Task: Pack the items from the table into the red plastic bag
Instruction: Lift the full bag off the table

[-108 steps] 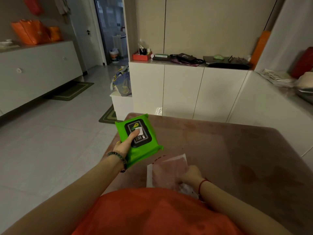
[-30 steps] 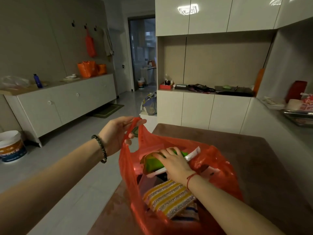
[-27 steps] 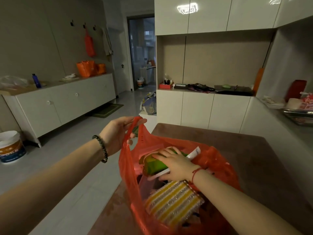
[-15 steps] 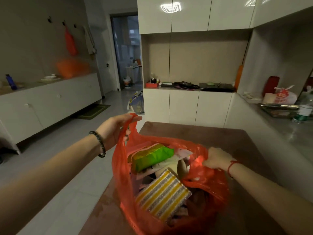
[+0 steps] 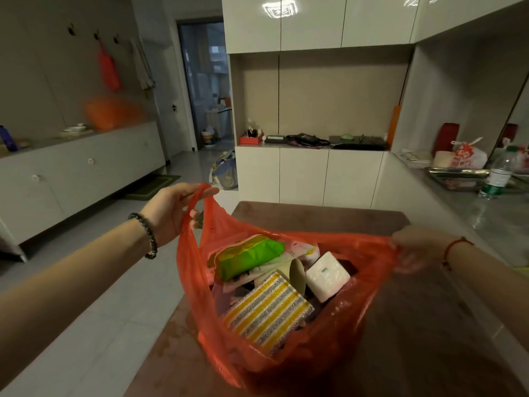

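The red plastic bag (image 5: 337,333) stands on the brown table (image 5: 315,216) with its mouth stretched wide. My left hand (image 5: 171,210) holds the bag's left handle loop. My right hand (image 5: 415,247) grips the bag's right edge. Inside lie a green wipes pack (image 5: 249,255), a yellow and silver striped sponge (image 5: 266,310), a white tissue pack (image 5: 327,276), a cardboard tube (image 5: 296,275) and some flat paper packets.
White cabinets stand behind the table, with a counter (image 5: 315,144) holding cables and a red box. A counter at the right carries a metal tray (image 5: 458,174), a water bottle (image 5: 499,176) and a printed bag. Tiled floor lies at the left.
My right hand left the wipes pack inside the bag, took the bag's right edge and pulled it rightward, opening the mouth wider. My left hand kept the handle.
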`<state>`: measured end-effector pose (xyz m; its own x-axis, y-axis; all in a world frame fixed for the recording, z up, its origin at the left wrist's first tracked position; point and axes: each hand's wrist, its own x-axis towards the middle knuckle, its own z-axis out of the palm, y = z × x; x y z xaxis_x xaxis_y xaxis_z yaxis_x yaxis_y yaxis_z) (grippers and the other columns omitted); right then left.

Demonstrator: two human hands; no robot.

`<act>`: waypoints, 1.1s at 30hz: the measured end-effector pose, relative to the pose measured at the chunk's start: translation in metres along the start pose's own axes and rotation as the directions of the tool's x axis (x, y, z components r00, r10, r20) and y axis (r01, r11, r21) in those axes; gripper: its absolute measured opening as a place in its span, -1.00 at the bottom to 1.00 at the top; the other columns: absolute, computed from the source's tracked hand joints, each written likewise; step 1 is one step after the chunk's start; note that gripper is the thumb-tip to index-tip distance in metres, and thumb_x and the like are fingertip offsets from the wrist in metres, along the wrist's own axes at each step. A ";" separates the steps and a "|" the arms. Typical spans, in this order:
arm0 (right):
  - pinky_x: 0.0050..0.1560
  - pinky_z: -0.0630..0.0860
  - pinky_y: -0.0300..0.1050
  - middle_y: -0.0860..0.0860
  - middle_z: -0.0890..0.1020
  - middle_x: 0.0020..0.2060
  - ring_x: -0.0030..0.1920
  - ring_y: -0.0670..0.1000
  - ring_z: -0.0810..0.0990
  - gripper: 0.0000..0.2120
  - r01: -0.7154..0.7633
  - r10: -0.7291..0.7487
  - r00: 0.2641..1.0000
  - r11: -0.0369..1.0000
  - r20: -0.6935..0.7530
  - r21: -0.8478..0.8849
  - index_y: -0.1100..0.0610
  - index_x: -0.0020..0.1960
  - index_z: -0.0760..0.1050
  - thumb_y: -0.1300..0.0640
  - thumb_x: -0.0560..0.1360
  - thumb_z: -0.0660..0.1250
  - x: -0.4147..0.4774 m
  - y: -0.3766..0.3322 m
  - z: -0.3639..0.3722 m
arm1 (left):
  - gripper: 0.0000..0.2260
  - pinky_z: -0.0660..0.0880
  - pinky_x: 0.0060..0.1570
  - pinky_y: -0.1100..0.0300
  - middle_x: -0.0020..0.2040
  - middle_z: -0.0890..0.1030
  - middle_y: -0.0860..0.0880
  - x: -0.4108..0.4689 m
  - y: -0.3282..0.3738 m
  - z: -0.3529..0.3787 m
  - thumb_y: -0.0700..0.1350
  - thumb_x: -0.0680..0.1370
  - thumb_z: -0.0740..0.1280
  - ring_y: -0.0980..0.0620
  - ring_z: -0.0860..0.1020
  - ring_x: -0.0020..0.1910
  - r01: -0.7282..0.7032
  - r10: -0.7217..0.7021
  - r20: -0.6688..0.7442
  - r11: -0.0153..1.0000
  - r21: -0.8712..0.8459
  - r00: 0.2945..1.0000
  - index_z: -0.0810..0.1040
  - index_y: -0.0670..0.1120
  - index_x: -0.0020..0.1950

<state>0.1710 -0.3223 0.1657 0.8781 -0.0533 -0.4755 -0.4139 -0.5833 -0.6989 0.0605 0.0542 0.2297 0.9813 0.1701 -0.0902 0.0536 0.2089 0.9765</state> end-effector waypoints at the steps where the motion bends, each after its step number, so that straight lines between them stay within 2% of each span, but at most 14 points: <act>1: -0.29 0.55 -0.01 0.18 0.50 -0.28 -0.26 0.16 0.53 -0.84 0.026 -0.031 0.999 0.986 0.030 0.166 0.27 -0.19 0.41 0.41 0.42 0.08 -0.001 -0.006 -0.004 | -0.80 0.34 -0.61 0.41 -0.02 0.61 0.00 0.001 0.000 0.001 -0.15 0.56 0.14 0.18 0.35 -0.65 -0.001 0.001 0.003 1.000 0.002 1.000 0.53 -0.15 -0.11; 4: -0.30 0.58 -0.03 0.08 0.42 -0.34 -0.30 0.05 0.45 -0.71 0.111 -0.182 0.980 0.835 0.079 0.539 0.19 -0.24 0.36 0.51 0.32 -0.02 -0.012 -0.026 -0.001 | -0.78 0.33 -0.61 0.40 -0.04 0.56 -0.03 0.003 -0.002 0.008 -0.15 0.56 0.14 0.19 0.34 -0.65 0.000 -0.001 0.021 1.000 0.021 1.000 0.55 -0.14 -0.14; 6: -0.35 0.61 -0.07 0.06 0.41 -0.35 -0.33 0.02 0.43 -0.74 0.172 -0.289 0.952 0.778 0.101 0.604 0.18 -0.20 0.36 0.47 0.41 0.02 -0.023 -0.037 0.008 | -0.74 0.33 -0.62 0.41 -0.05 0.55 -0.05 0.005 -0.003 0.013 -0.15 0.56 0.15 0.19 0.34 -0.65 0.006 -0.007 0.025 1.000 0.029 1.000 0.60 -0.13 -0.19; 8: -0.37 0.60 -0.13 0.11 0.52 -0.25 -0.29 0.05 0.52 -0.93 0.315 -0.379 0.922 0.856 0.082 0.411 0.19 -0.07 0.42 0.30 0.52 0.17 -0.030 -0.043 0.024 | -0.75 0.33 -0.63 0.40 -0.06 0.55 -0.03 0.006 -0.005 0.018 -0.16 0.56 0.15 0.18 0.34 -0.65 0.014 -0.015 0.028 0.999 0.036 0.999 0.59 -0.13 -0.19; 11: -0.37 0.54 -0.24 0.09 0.59 -0.17 -0.28 0.02 0.60 -0.69 0.541 -0.538 0.841 0.825 0.065 -0.165 0.15 0.01 0.42 -0.10 0.49 0.26 -0.045 -0.047 0.049 | -0.83 0.32 -0.63 0.40 -0.03 0.58 0.00 0.006 -0.007 0.023 -0.15 0.57 0.15 0.17 0.34 -0.66 0.028 -0.030 0.031 0.998 0.057 0.999 0.50 -0.13 -0.11; 13: -0.44 0.34 -0.33 0.02 0.50 -0.34 -0.40 -0.04 0.47 -0.53 0.585 -0.590 0.790 0.645 0.165 -0.492 0.18 -0.17 0.45 -0.27 0.43 0.22 -0.056 -0.046 0.065 | -0.84 0.32 -0.63 0.41 -0.02 0.60 0.02 0.006 -0.008 0.024 -0.15 0.57 0.15 0.17 0.34 -0.67 0.032 -0.034 0.018 0.998 0.060 0.999 0.50 -0.12 -0.10; 16: -0.39 0.27 -0.28 -0.02 0.44 -0.42 -0.43 -0.08 0.38 -0.42 0.490 -0.397 0.860 0.472 0.319 -0.733 0.10 -0.39 0.39 -0.39 0.42 0.06 -0.063 -0.033 0.091 | -0.85 0.32 -0.63 0.41 -0.02 0.61 0.02 0.003 -0.008 0.026 -0.16 0.57 0.15 0.17 0.34 -0.66 0.034 -0.035 0.014 0.998 0.060 0.999 0.49 -0.12 -0.10; 18: -0.06 0.44 -0.13 0.06 0.60 -0.06 -0.06 0.03 0.57 -0.30 0.365 -0.221 0.925 0.294 0.308 -0.884 0.12 -0.03 0.54 -0.47 0.38 0.01 -0.052 -0.018 0.109 | -0.84 0.33 -0.63 0.40 -0.02 0.60 0.02 0.001 -0.009 0.026 -0.16 0.58 0.14 0.17 0.34 -0.66 0.035 -0.036 0.020 0.997 0.064 0.999 0.49 -0.12 -0.10; 20: 0.24 0.32 0.10 0.10 0.46 0.28 0.27 0.19 0.43 -0.21 0.194 -0.122 0.975 0.075 0.184 -0.978 0.16 0.31 0.37 -0.44 0.38 0.09 -0.033 0.003 0.123 | -0.84 0.33 -0.64 0.40 -0.02 0.59 0.01 -0.001 -0.009 0.026 -0.16 0.58 0.13 0.17 0.35 -0.66 0.036 -0.038 0.025 0.996 0.076 0.999 0.48 -0.12 -0.09; 23: 0.36 0.13 0.25 0.10 0.23 0.45 0.45 0.23 0.15 -0.31 0.094 -0.138 0.984 -0.157 0.116 -0.983 0.07 0.48 0.10 -0.25 0.48 0.13 -0.006 0.039 0.128 | -0.83 0.33 -0.64 0.39 -0.04 0.56 -0.01 -0.005 -0.009 0.026 -0.16 0.58 0.13 0.17 0.36 -0.66 0.046 -0.049 0.035 0.994 0.096 0.998 0.49 -0.13 -0.09; 25: 0.41 0.11 0.18 0.05 0.20 0.47 0.47 0.17 0.11 -0.41 0.114 -0.200 0.972 -0.045 0.121 -0.992 0.00 0.49 0.08 -0.13 0.53 0.14 0.006 0.059 0.119 | -0.84 0.34 -0.64 0.38 -0.03 0.57 -0.01 -0.006 -0.010 0.025 -0.16 0.58 0.13 0.18 0.36 -0.66 0.046 -0.050 0.040 0.994 0.103 0.998 0.48 -0.13 -0.07; 28: 0.06 0.45 -0.25 -0.10 0.61 0.03 0.05 -0.06 0.53 -0.79 0.300 -0.306 0.937 0.444 0.172 -0.844 0.02 0.08 0.52 0.00 0.52 0.21 -0.001 0.057 0.101 | -0.83 0.33 -0.64 0.38 -0.07 0.53 -0.04 -0.005 -0.011 0.025 -0.15 0.58 0.13 0.17 0.35 -0.67 0.056 -0.063 0.052 0.992 0.116 0.997 0.49 -0.14 -0.08; 30: -0.32 0.37 -0.30 -0.11 0.55 -0.49 -0.36 -0.07 0.46 -0.71 0.369 -0.323 0.929 0.750 0.182 -0.548 0.08 -0.40 0.46 0.11 0.50 0.24 -0.015 0.033 0.086 | -0.82 0.34 -0.64 0.37 -0.11 0.53 -0.05 -0.004 -0.011 0.025 -0.15 0.58 0.13 0.16 0.35 -0.66 0.059 -0.066 0.050 0.990 0.128 0.997 0.50 -0.15 -0.11; 33: -0.24 0.42 -0.11 0.06 0.48 -0.55 -0.41 0.06 0.46 -0.75 0.367 -0.384 0.916 0.919 0.116 0.145 0.22 -0.41 0.43 0.38 0.41 0.13 -0.032 -0.015 0.055 | -0.87 0.34 -0.64 0.39 -0.26 0.66 0.01 -0.003 -0.009 0.029 -0.15 0.57 0.14 0.16 0.35 -0.66 0.058 -0.063 0.036 0.992 0.110 0.997 0.45 -0.13 -0.11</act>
<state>0.1358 -0.2671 0.1620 0.9354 0.2692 -0.2294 -0.0933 -0.4378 -0.8942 0.0619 0.0242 0.2263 0.9820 0.1219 -0.1440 0.1307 0.1110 0.9852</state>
